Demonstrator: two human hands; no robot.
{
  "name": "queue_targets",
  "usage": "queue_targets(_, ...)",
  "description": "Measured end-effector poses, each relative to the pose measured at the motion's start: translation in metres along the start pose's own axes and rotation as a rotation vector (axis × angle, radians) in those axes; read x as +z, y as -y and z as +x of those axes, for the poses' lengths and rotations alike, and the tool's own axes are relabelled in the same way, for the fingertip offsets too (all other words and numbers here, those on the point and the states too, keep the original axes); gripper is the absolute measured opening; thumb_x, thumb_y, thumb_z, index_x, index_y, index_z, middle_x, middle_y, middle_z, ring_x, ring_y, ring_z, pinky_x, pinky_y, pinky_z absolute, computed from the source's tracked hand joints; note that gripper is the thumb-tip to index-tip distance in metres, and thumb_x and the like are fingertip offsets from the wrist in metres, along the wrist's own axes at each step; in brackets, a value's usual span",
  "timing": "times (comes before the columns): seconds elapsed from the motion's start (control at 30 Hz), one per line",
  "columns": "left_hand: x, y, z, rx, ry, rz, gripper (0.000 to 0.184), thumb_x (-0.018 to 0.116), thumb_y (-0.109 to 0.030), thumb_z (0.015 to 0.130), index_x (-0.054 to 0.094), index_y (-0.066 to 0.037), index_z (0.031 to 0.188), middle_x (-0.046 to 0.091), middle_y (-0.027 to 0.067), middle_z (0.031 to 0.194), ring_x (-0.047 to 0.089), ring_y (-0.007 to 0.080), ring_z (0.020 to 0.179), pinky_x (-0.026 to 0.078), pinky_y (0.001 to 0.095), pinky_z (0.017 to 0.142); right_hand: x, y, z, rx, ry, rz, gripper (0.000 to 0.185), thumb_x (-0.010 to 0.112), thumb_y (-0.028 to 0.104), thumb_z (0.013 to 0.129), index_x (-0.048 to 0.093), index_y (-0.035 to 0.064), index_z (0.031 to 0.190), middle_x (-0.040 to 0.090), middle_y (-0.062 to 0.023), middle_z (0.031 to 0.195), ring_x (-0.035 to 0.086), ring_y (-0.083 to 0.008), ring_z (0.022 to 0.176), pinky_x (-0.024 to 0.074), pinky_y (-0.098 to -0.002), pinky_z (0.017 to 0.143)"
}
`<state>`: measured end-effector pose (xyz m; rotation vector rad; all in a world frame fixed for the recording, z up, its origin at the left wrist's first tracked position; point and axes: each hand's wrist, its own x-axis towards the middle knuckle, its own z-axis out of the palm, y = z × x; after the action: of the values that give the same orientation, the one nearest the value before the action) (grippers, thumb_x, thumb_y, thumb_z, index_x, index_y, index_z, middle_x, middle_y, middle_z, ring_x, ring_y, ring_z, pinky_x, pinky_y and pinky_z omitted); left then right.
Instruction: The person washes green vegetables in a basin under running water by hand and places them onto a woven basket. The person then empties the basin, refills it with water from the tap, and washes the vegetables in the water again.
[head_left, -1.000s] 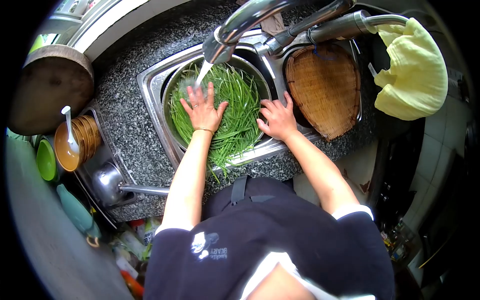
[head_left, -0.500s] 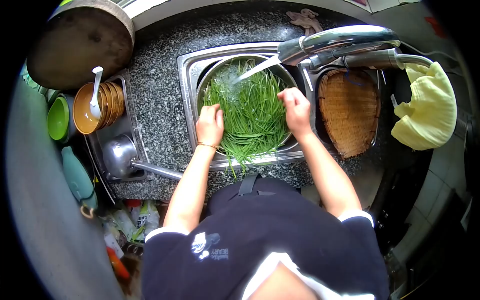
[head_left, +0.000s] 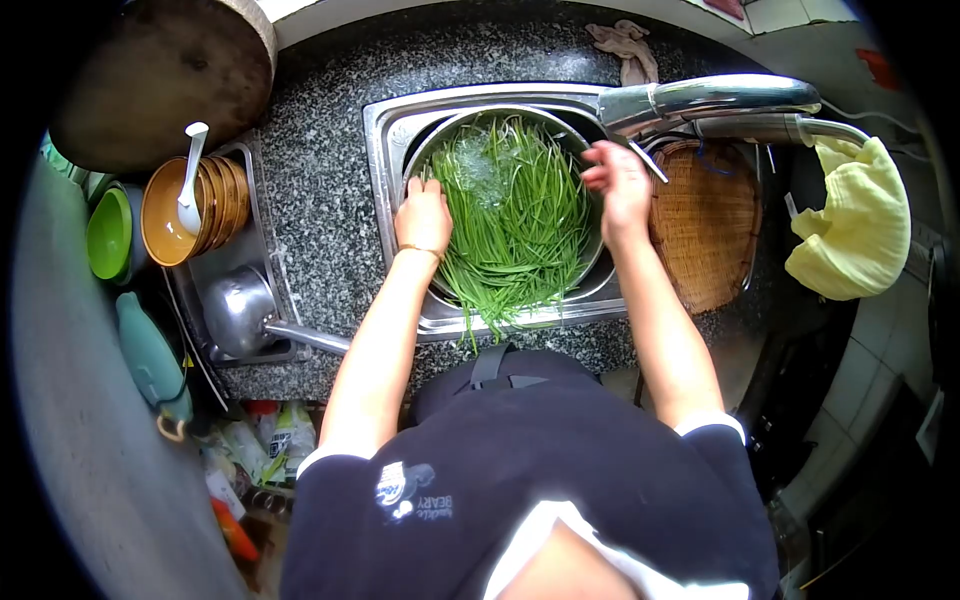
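Note:
Long green garlic chives (head_left: 515, 225) fill a round metal basin (head_left: 420, 150) standing in the steel sink. Some tips hang over its near rim, and bubbly water (head_left: 485, 170) lies over the far part. My left hand (head_left: 424, 218) rests at the basin's left edge, touching the chives, its fingers pointing forward and slightly apart. Just beyond the right rim, my right hand (head_left: 620, 195) is raised clear of the chives. Its fingers are parted, a little blurred and empty, close to the chrome faucet (head_left: 715, 100). No water stream shows at the spout.
A woven bamboo basket (head_left: 705, 230) sits right of the basin, beside a yellow cloth (head_left: 855, 220). On the left are stacked brown bowls (head_left: 165, 205) with a white spoon (head_left: 190, 185), a metal ladle (head_left: 240, 310), green bowls (head_left: 110, 235) and a round chopping board (head_left: 165, 85).
The water stream into the basin is no longer visible, and the faucet spout has swung right. My right hand has risen off the chives toward the faucet, its fingers opening. My left hand stays at the edge.

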<state>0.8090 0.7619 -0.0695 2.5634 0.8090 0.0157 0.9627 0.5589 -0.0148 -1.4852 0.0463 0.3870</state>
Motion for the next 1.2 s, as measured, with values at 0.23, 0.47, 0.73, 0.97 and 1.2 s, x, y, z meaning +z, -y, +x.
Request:
queue_targets(0.23,-0.012,-0.006,-0.047,0.171,0.393,-0.202,0.009,0.055,-0.015,0.083,0.058,-0.007,0.084,0.064,0.0145,0.087,0.062,0.0337,0.081,0.05,0.0422,0.072,0.009,-0.062,-0.032,-0.266,0.705,-1.066,0.027,0.064,0.019,0.075,0.062,0.0082,0.1,0.058,-0.0105,0.1,0.055,-0.0277,0.093,0.0432,-0.0394,0.084)
queue_targets(0.47,-0.003,-0.015,-0.045,0.265,0.668,0.267,0.051,0.069,-0.023,0.073,0.053,-0.02,0.121,0.046,0.0085,0.124,0.045,0.0283,0.116,0.042,0.0422,0.089,-0.004,-0.071,-0.033,-0.451,0.846,-1.66,0.058,0.067,0.037,0.073,0.047,0.02,0.125,0.041,-0.0095,0.133,0.034,-0.0284,0.127,0.0247,-0.0585,0.1)
queue_targets(0.73,-0.011,-0.019,-0.035,0.131,0.576,0.058,0.046,0.064,-0.014,0.075,0.054,-0.015,0.121,0.037,0.0214,0.135,0.045,0.0386,0.117,0.041,0.0445,0.096,-0.014,-0.063,-0.015,-0.386,0.825,-1.488,0.054,0.064,0.04,0.077,0.048,0.0228,0.126,0.045,-0.0122,0.129,0.042,-0.0331,0.12,0.0333,-0.0526,0.094)
queue_targets(0.97,0.004,0.001,-0.025,0.219,0.596,-0.343,0.039,0.059,-0.008,0.079,0.058,-0.012,0.117,0.035,0.023,0.138,0.04,0.0375,0.124,0.035,0.0364,0.103,0.015,-0.064,-0.044,-0.518,0.883,-1.604,0.042,0.064,0.037,0.076,0.056,0.0199,0.114,0.047,-0.0114,0.119,0.042,-0.0288,0.117,0.027,-0.0619,0.095)
queue_targets(1.2,-0.041,-0.009,-0.031,0.162,0.601,-0.221,0.026,0.062,-0.014,0.078,0.066,-0.013,0.104,0.051,0.0127,0.119,0.057,0.0307,0.101,0.046,0.0367,0.09,0.026,-0.048,-0.052,-0.638,0.965,-1.427,0.015,0.056,0.016,0.077,0.062,0.0142,0.091,0.051,-0.0127,0.11,0.05,-0.0267,0.103,0.0392,-0.0478,0.085)
